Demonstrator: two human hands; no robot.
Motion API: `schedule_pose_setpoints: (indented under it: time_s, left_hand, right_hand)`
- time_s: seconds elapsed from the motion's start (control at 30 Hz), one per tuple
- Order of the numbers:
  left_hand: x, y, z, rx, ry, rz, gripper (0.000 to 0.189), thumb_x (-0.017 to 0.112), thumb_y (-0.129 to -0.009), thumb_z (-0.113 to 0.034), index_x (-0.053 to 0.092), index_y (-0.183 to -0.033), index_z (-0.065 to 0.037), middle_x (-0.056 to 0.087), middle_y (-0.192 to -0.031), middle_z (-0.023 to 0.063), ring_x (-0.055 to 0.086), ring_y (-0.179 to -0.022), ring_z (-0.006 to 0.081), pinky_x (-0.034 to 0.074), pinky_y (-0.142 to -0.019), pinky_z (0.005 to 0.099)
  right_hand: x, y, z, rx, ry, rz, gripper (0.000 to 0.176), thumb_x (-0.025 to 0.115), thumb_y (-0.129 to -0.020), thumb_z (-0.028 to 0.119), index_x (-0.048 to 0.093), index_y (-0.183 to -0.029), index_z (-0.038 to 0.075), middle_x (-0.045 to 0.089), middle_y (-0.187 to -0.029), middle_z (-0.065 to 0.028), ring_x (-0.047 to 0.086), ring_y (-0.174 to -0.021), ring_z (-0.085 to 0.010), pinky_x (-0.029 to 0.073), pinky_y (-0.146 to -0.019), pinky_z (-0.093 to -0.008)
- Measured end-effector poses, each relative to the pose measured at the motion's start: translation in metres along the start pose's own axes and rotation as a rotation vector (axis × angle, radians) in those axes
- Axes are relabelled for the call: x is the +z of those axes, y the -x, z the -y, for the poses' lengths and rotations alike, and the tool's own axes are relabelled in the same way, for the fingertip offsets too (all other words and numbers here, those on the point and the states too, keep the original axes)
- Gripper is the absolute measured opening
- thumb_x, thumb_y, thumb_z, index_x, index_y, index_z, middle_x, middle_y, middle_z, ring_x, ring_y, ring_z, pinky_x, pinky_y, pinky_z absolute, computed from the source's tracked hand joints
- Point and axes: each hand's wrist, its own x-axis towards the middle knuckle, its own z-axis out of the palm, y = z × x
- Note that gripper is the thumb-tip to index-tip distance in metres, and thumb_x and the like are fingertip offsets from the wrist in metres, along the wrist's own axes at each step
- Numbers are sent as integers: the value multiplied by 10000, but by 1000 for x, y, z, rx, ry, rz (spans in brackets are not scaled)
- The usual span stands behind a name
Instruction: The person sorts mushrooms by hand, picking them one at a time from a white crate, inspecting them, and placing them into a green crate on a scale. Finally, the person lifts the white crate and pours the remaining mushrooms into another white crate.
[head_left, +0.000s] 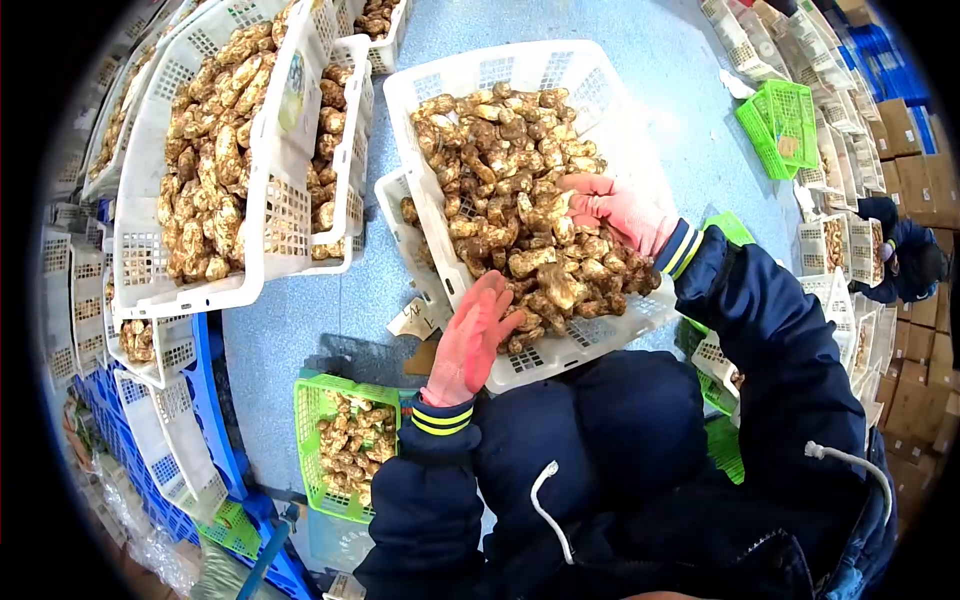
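Note:
A white plastic crate point(500, 380) stands tilted in front of me, heaped with brown-and-cream mushrooms point(505, 150). My right hand point(628, 213), in a pink glove, is over the right side of the heap. Its thumb and fingers close on a pale mushroom point(550, 213), partly hidden by the fingertips. My left hand point(467, 342), also gloved in pink, is at the crate's near left edge. Its fingers are stretched out, beside the lowest mushrooms, and hold nothing. Another white crate lies partly hidden under the left side of the heaped one.
To the left, large white crates point(255, 270) hold more mushrooms. A green basket point(310, 450) of smaller pieces sits below my left hand, near a handwritten card point(413, 318). Green baskets point(780, 125) and stacked cartons point(920, 190) are on the right, where another person point(905, 255) works.

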Motion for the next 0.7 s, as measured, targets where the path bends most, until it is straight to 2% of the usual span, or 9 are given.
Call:
schedule_pose_setpoints:
  time_s: [0.33,0.4,0.43,0.5,0.57,0.6,0.63,0.67,0.7]
  left_hand:
    - [-3,-3,5,11,-82,-16,445,429,-911,-261,343,-1274,-17,358,-1308,111,327,-1216,278,286,-999,438]
    - [-3,-7,9,-26,-146,-85,409,433,-911,-265,381,-1242,-30,388,-1279,108,375,-1174,266,318,-978,430]
    - [-2,-10,8,-94,38,-24,439,472,-894,-275,379,-1237,-18,422,-1232,97,415,-1125,241,361,-937,401]
    - [18,-11,-2,-201,317,-6,464,533,-864,-288,395,-1207,-8,479,-1133,93,500,-1000,215,434,-839,358]
    - [15,-13,-1,-140,246,9,450,534,-865,-272,395,-1201,-7,487,-1113,105,508,-978,216,442,-824,355]
    - [12,-13,-1,-73,176,22,435,534,-867,-256,396,-1195,-5,495,-1093,117,517,-957,217,450,-808,352]
    - [9,-14,0,-69,156,-46,404,525,-874,-203,392,-1196,2,509,-1064,131,528,-922,219,456,-801,348]
    - [10,-13,0,-70,155,-45,404,525,-874,-203,392,-1196,2,509,-1064,131,528,-922,219,456,-801,348]
    - [13,-10,-1,-67,108,-67,392,525,-872,-172,392,-1197,4,514,-1049,131,528,-918,217,459,-787,340]
  right_hand:
    - [17,10,2,-72,-69,31,370,495,-844,-2,436,-1209,6,557,-924,-11,531,-832,-81,457,-802,-231]
    - [31,14,0,-138,124,-6,381,518,-821,-15,448,-1196,-5,568,-1026,-41,536,-893,-103,446,-813,-238]
    - [47,19,3,-180,353,-2,369,530,-791,-20,500,-1158,10,582,-1050,-43,538,-909,-109,424,-823,-241]
    - [78,39,9,-229,607,234,333,572,-785,38,535,-1115,20,601,-1008,-54,541,-947,-123,425,-837,-255]
    - [90,42,23,-282,884,458,319,594,-780,77,545,-1093,31,606,-992,-87,559,-949,-154,439,-821,-277]
    - [89,35,43,-315,1100,420,311,568,-799,110,541,-1104,54,605,-979,-99,568,-933,-164,446,-794,-272]
    - [60,5,38,-586,1149,361,310,527,-819,150,536,-1117,63,607,-959,-93,583,-889,-174,455,-778,-276]
    - [45,-14,49,-339,1009,25,314,501,-830,176,534,-1125,73,612,-942,-99,591,-847,-195,470,-747,-292]
    - [16,-46,49,-380,963,-159,315,494,-834,193,535,-1125,79,616,-966,-114,596,-857,-217,481,-729,-305]
